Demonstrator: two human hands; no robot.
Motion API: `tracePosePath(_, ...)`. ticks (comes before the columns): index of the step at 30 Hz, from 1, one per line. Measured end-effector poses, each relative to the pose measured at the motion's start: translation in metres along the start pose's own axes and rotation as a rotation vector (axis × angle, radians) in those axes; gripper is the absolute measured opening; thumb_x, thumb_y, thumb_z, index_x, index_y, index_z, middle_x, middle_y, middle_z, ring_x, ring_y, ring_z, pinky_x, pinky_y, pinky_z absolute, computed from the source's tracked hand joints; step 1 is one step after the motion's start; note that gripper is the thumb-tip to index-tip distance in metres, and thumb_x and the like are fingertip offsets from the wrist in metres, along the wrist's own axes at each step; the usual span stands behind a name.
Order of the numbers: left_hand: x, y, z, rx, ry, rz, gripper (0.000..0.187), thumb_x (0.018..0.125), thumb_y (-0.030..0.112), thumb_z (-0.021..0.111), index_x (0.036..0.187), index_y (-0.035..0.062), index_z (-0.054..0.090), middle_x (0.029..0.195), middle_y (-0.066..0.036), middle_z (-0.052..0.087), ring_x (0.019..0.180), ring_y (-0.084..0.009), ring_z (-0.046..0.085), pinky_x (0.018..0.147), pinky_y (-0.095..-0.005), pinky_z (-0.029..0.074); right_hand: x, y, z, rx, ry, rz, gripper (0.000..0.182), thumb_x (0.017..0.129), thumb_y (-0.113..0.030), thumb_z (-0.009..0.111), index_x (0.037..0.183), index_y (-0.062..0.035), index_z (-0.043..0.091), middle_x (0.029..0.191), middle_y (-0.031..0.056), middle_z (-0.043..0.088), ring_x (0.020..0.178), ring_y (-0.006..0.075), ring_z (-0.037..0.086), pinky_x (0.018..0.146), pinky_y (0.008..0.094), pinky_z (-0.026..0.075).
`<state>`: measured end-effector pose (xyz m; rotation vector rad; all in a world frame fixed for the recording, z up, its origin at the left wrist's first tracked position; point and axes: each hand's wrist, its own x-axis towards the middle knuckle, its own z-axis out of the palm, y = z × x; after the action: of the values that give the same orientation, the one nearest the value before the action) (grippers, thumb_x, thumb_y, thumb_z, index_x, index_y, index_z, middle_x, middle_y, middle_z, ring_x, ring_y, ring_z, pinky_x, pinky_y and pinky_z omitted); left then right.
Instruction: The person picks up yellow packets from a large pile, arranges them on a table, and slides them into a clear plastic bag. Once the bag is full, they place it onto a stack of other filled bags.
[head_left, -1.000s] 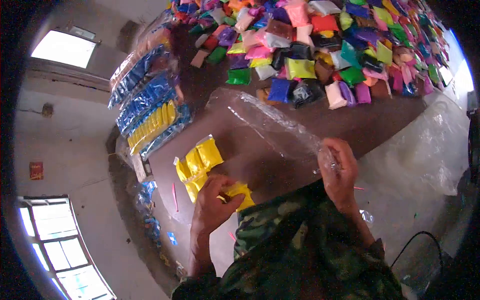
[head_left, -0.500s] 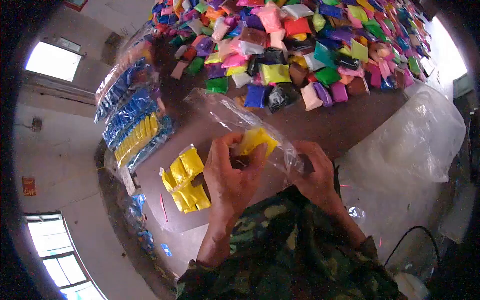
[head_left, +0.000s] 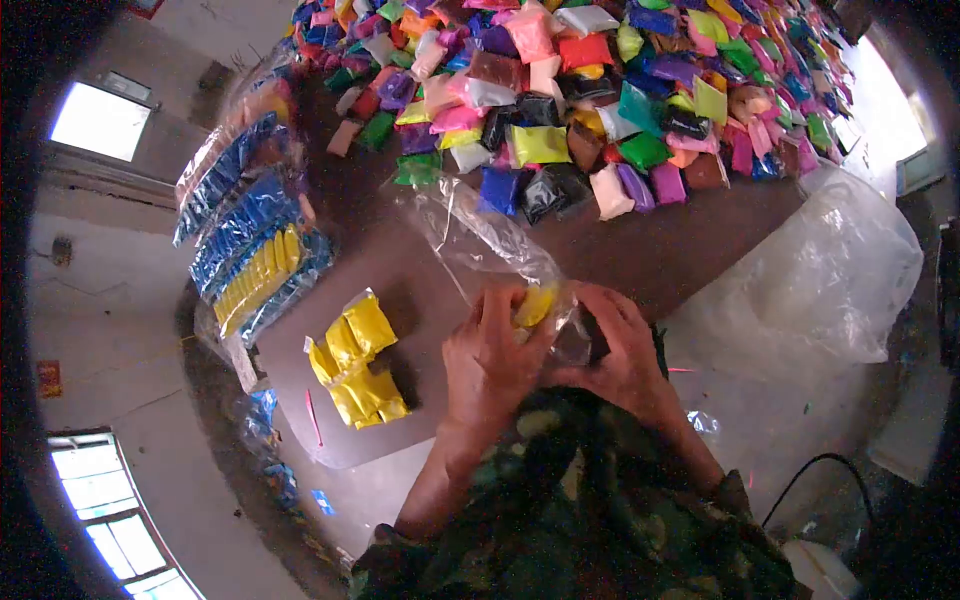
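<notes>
Near the table's front edge, my left hand (head_left: 490, 355) is closed on a small yellow packet (head_left: 536, 304), its fingers wrapped around it. My right hand (head_left: 622, 350) is beside it, fingers curled around the near end of a long clear plastic bag (head_left: 490, 236). The bag stretches away over the table toward the packet pile. Film overlaps the yellow packet, and part of the packet is hidden by my fingers. To the left of my hands lies a group of yellow packets (head_left: 358, 345) set side by side.
A large heap of colourful packets (head_left: 540, 145) covers the far side of the brown table (head_left: 400, 255). Filled clear bags of blue and yellow packets (head_left: 262, 270) stack at the left edge. A big translucent bag (head_left: 810, 280) is on the right. A thin red strip (head_left: 314, 418) lies front left.
My left hand has moved right with the yellow packet, bringing it to the bag's end beside my right hand. Less of the packet shows now. The view has shifted slightly.
</notes>
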<state>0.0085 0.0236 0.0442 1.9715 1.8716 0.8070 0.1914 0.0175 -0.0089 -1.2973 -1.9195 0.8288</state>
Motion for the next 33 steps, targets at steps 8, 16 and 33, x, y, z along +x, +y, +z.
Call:
tracePosePath(8,0.005,0.011,-0.012,0.176,-0.107,0.161,0.035,0.077,0.022,0.083,0.103,0.0095,0.063,0.099,-0.010,0.071,0.100,-0.0311,0.068,0.086,-0.0452,0.053,-0.005,-0.006,-0.023,-0.228,-0.064,-0.107,0.115,0.060,-0.061,0.088,0.148,-0.0006,0.046,0.144,0.0189,0.055,0.136,0.0396,0.048,0.118,0.0526,0.030)
tracePosePath(16,0.001,0.013,-0.005,0.122,-0.149,0.248,0.036,0.078,0.023,0.082,0.106,0.0102,0.064,0.099,-0.011,0.071,0.099,-0.0328,0.066,0.102,-0.0473,0.044,-0.008,0.002,-0.012,-0.343,-0.066,-0.090,0.092,0.073,-0.050,0.082,0.144,-0.0012,0.050,0.141,0.0147,0.060,0.139,0.0292,0.050,0.123,0.0535,0.021)
tracePosePath(33,-0.011,0.006,-0.010,-0.272,-0.208,0.021,0.036,0.084,0.017,0.076,0.116,0.0063,0.064,0.109,-0.017,0.068,0.102,-0.0414,0.066,0.087,-0.0492,0.055,-0.003,0.010,0.015,-0.160,0.006,-0.071,0.063,0.085,-0.040,0.069,0.138,-0.0080,0.056,0.133,0.0102,0.067,0.126,0.0255,0.063,0.121,0.0534,0.023)
